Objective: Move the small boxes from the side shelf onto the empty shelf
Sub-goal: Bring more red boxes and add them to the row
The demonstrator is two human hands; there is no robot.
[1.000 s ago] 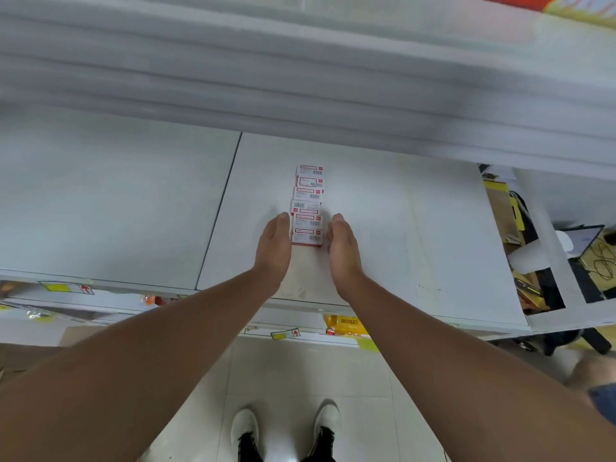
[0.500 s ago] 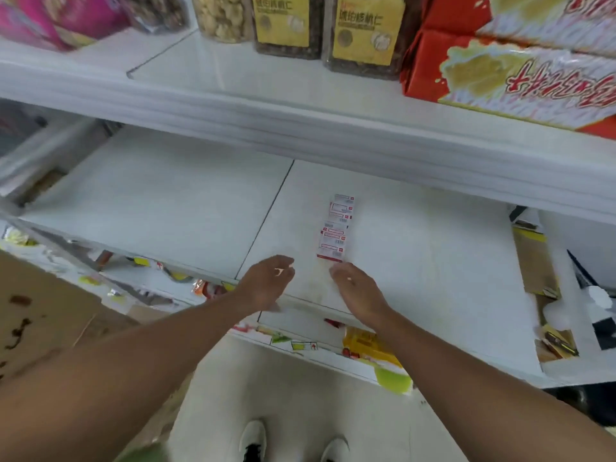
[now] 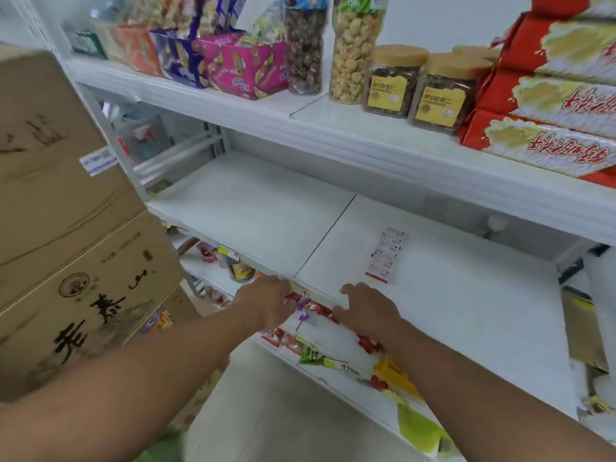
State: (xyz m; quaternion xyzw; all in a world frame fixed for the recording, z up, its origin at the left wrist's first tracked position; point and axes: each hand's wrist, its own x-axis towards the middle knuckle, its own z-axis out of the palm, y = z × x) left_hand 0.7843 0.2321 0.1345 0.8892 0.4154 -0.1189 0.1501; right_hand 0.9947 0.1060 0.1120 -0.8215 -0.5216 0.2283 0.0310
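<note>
Black brush-style characters ran across the stacked brown cardboard cartons (image 3: 66, 228) at the left, too blurred to read, with a round emblem printed on the lower carton. On the upper white shelf (image 3: 350, 128) two clear jars with tan lids (image 3: 416, 85) wore yellow labels with dark Chinese characters, too small to make out. Beside them lay red flat snack boxes (image 3: 550, 105) with large red Chinese characters seen upside down. Pink and purple snack cartons (image 3: 216, 61) stood farther left. Small yellow price tags with red arrows (image 3: 230, 253) sat on the shelf edges.

The row of small white boxes with red bands (image 3: 385, 256) lay flat on the white middle shelf (image 3: 266, 208), on its right panel, just right of the seam — their print was illegible. The left hand (image 3: 266, 300) hung in front of the shelf's front edge, fingers (image 3: 285, 288) loosely curled and holding nothing. The right hand (image 3: 366, 308) rested over that edge, fingers (image 3: 348, 290) likewise loosely curled and empty. The boxes sat just beyond the right fingers, apart from them, and farther from the left hand.
</note>
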